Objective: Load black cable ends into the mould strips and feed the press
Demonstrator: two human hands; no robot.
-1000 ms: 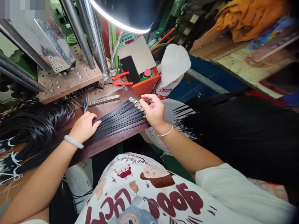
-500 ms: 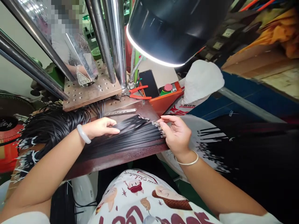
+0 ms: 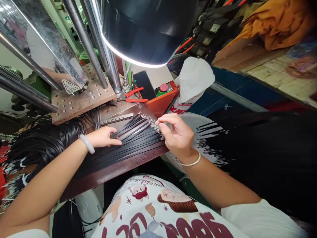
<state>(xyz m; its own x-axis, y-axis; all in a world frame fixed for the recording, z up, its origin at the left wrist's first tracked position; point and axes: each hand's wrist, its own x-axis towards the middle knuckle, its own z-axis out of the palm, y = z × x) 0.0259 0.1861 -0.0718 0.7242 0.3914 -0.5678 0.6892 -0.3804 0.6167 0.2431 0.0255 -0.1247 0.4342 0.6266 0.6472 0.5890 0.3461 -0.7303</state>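
Many flat black straps [image 3: 133, 140] with small metal ends lie fanned out on the dark red-brown tabletop [image 3: 123, 165]. My left hand [image 3: 105, 136] rests over the straps at their left part, thumb and fingers apart around a few of them; whether it grips any is hard to tell. At the metal ends [image 3: 156, 125], my right hand [image 3: 177, 134] is closed in a pinch of thumb and forefinger. What sits between those fingertips is too small to make out. Behind the straps lies a metal bar with holes [image 3: 117, 118].
A drilled metal plate [image 3: 81, 96] with steel columns stands back left, beside red-handled pliers [image 3: 136, 96] and a phone [image 3: 145, 84]. A black lamp [image 3: 148, 29] hangs overhead. Bundled black straps [image 3: 44, 135] lie left; a white round tub [image 3: 205, 129] stands right.
The view has shifted right. My right hand has moved slightly up along the metal ends, still pinched. Several straps near my left hand, blurred before, now lie still and spread apart.
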